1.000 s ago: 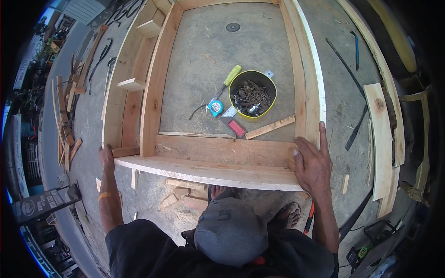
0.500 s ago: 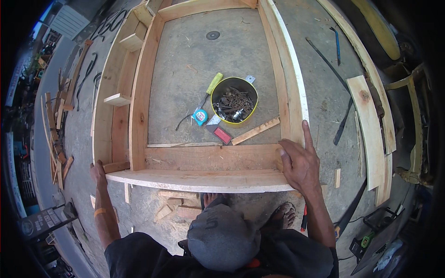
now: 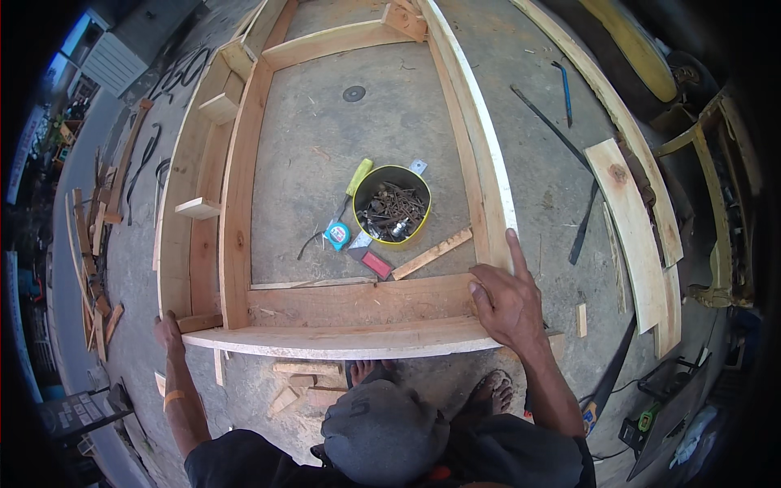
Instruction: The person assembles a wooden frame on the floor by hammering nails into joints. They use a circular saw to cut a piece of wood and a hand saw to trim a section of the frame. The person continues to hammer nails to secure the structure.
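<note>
A large wooden frame (image 3: pixel 366 335) of pale planks lies on the concrete floor before me, its near board crossing just ahead of my feet. At its near left corner, my left hand (image 3: pixel 168 332) is closed round the board's end, with its fingers partly hidden. My right hand (image 3: pixel 511 305) grips the near right corner. Its index finger stretches along the white-edged side board (image 3: pixel 480 134), and the thumb bends over the inner side. Short wooden blocks (image 3: pixel 198 208) stand between the two long boards on the left.
Inside the frame are a nail-filled bucket (image 3: pixel 393 203), a tape measure (image 3: pixel 337 236), a yellow-handled tool (image 3: pixel 359 176), a try square (image 3: pixel 371 260) and a wood strip (image 3: pixel 431 254). Rightward lie planks (image 3: pixel 625 232), a blue pry bar (image 3: pixel 563 93) and a handsaw (image 3: pixel 606 386). Offcuts (image 3: pixel 305 381) lie near my feet.
The frame and floor items appear slightly lower and further left in the picture, as the view has shifted. Both hands keep their places on the frame's near corners.
</note>
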A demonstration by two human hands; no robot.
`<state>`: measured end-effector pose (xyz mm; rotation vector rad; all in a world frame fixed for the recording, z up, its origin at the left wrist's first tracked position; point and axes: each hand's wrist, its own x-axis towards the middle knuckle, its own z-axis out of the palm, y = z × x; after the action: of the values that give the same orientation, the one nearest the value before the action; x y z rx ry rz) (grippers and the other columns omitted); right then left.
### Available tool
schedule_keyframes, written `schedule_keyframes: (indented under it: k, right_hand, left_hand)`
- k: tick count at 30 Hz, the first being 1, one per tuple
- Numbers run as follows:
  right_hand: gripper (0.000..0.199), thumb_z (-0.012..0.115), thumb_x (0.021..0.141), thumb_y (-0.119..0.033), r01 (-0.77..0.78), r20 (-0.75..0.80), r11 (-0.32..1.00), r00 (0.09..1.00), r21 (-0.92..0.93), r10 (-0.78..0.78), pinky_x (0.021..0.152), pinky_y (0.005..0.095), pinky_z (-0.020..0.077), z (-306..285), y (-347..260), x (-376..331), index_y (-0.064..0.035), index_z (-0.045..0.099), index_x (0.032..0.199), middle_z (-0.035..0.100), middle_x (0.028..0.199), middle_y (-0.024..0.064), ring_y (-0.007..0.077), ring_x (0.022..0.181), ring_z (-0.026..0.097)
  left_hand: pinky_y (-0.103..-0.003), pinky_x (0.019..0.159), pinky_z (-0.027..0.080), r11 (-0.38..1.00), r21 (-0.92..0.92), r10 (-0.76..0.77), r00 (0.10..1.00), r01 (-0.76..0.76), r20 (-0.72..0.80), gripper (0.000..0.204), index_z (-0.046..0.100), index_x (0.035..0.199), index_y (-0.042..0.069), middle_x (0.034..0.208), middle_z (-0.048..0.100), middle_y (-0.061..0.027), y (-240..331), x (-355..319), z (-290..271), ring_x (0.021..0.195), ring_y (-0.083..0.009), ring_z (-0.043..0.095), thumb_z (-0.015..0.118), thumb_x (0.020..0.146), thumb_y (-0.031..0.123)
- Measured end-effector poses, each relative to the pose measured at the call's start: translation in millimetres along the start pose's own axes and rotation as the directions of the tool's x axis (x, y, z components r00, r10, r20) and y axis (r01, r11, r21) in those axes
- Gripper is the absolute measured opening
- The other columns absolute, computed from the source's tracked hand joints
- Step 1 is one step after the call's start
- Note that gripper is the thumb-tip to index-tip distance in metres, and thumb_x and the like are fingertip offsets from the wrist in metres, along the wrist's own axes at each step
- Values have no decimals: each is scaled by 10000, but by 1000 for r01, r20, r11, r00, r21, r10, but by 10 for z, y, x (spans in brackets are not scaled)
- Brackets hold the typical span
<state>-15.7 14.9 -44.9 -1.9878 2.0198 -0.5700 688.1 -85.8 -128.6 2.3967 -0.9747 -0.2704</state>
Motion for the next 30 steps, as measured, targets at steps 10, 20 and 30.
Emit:
schedule_keyframes:
  k: [10, 20, 30]
  right_hand:
    - [249, 698, 891, -171, 2, -6, 1000, 1000, 8, -2, 1093, 515, 429, -10, -7, -18, -53, 735, 1107, 742, 1110, 146, 364, 1497, 326]
    - [235, 680, 903, -184, 40, -29, 998, 999, 42, -39, 1073, 507, 439, -21, 34, -32, -53, 741, 1088, 747, 1092, 136, 360, 1492, 338]
    - [226, 683, 908, -167, 32, -25, 997, 999, 68, -30, 1070, 501, 444, -27, 29, -41, -43, 736, 1089, 743, 1124, 129, 359, 1482, 358]
  left_hand:
    - [-496, 899, 478, 991, 112, -65, 997, 68, -38, 530, 643, 1160, -39, 1097, 682, -295, 187, -122, 14, 1018, -439, 641, 591, 768, 314]
    - [-482, 877, 477, 996, 87, -7, 999, 10, -44, 563, 625, 1164, -93, 1078, 672, -323, 19, -34, 32, 984, -426, 637, 573, 799, 333]
    - [-507, 858, 455, 987, 126, 108, 994, -103, -32, 539, 639, 1088, -86, 1033, 665, -316, -171, 57, 49, 969, -456, 625, 548, 851, 389]
